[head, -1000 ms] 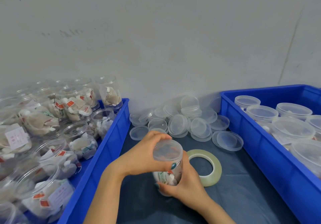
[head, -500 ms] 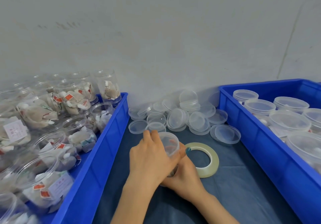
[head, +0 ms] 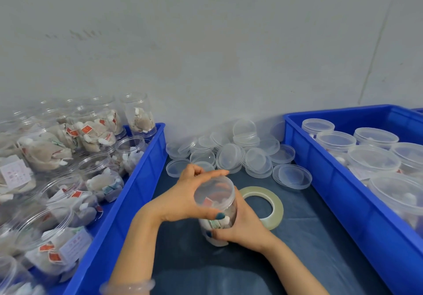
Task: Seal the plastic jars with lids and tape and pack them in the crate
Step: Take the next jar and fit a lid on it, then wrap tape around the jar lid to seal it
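on the dark cloth (head: pixel 297 249) between a left crate (head: pixel 137 191) of open, filled jars (head: pixel 100 178) and a right crate (head: pixel 332 191) of lidded jars (head: pixel 373 159), gripping a jar (head: pixel 217 219) low on its body with the right hand (head: pixel 242 228), fingers curled tight round it. clamping the lid (head: pixel 214 192) on the jar's mouth with the left hand (head: pixel 183 200), thumb and forefinger wrapped round its rim. tilting the jar toward the camera. working just beside a roll of tape (head: pixel 275 205), near a heap of loose lids (head: pixel 229 155) by the wall.

Jar (head: pixel 217 212) between two crates (head: pixel 128 203), tape roll (head: pixel 263 207) just right, loose lids (head: pixel 231 155) behind.
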The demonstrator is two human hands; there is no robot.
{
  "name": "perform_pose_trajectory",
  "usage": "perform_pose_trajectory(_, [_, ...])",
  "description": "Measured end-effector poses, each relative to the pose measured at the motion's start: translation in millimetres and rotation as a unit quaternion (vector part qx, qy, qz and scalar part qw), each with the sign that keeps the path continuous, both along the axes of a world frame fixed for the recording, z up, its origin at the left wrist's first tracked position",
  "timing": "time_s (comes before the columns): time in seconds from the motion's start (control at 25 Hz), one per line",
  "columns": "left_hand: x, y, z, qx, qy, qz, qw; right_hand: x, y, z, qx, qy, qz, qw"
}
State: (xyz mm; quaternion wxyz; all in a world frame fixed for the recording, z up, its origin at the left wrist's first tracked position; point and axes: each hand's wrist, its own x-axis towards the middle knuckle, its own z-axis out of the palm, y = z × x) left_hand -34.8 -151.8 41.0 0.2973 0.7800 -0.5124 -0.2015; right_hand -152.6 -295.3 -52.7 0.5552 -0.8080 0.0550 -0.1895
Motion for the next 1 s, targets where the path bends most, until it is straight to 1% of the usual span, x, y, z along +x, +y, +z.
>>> perform_pose_trajectory(0.08, [3,10,0,-0.064,0.064,-0.022,0.996,0,-3,0,0.01,-0.004,0.007,1.0])
perform_pose_trajectory(0.12, [3,14,-1,-0.085,0.106,-0.04,0.99,0,-2,-1,0.017,-0.005,0.01,1.0])
perform_pose_trajectory(0.16, [1,16,-2,-0.096,0.125,-0.05,0.986,0,1,-2,0.016,-0.008,0.004,1.0])
perform_pose_trajectory(0.2, [-4,14,-4,-0.103,0.111,-0.041,0.988,1,7,-1,0.012,-0.014,-0.012,1.0])
perform_pose_trajectory(0.24, [-11,8,-6,-0.106,0.068,-0.002,0.992,2,15,0,-0.001,-0.019,-0.037,0.999])
perform_pose_trajectory(0.32, [-23,-7,-3,-0.086,-0.064,0.11,0.988,7,30,3,-0.06,-0.034,-0.086,0.994])
perform_pose_trajectory(0.36, [-27,-15,-1,-0.071,-0.131,0.134,0.98,8,34,3,-0.088,-0.037,-0.096,0.991])
perform_pose_trajectory(0.4, [-28,-21,0,-0.062,-0.176,0.134,0.973,8,34,4,-0.101,-0.027,-0.097,0.99])
perform_pose_trajectory(0.44, [-28,-26,1,-0.061,-0.188,0.119,0.973,8,31,7,-0.098,-0.009,-0.094,0.991])
perform_pose_trajectory(0.52, [-24,-31,3,-0.07,-0.155,0.083,0.982,5,19,9,-0.076,0.028,-0.084,0.993])
perform_pose_trajectory(0.68, [-17,-33,6,-0.079,-0.133,0.052,0.987,6,12,10,-0.074,0.051,-0.076,0.993])
perform_pose_trajectory(0.88, [-22,-35,4,-0.097,-0.169,0.035,0.98,7,3,7,-0.068,0.071,-0.054,0.994])
perform_pose_trajectory(0.96, [-26,-34,1,-0.13,-0.184,0.027,0.974,3,2,7,-0.072,0.06,-0.034,0.995])
perform_pose_trajectory(1.0, [-29,-33,-4,-0.163,-0.201,0.038,0.965,-1,-2,7,-0.102,0.061,-0.023,0.993])
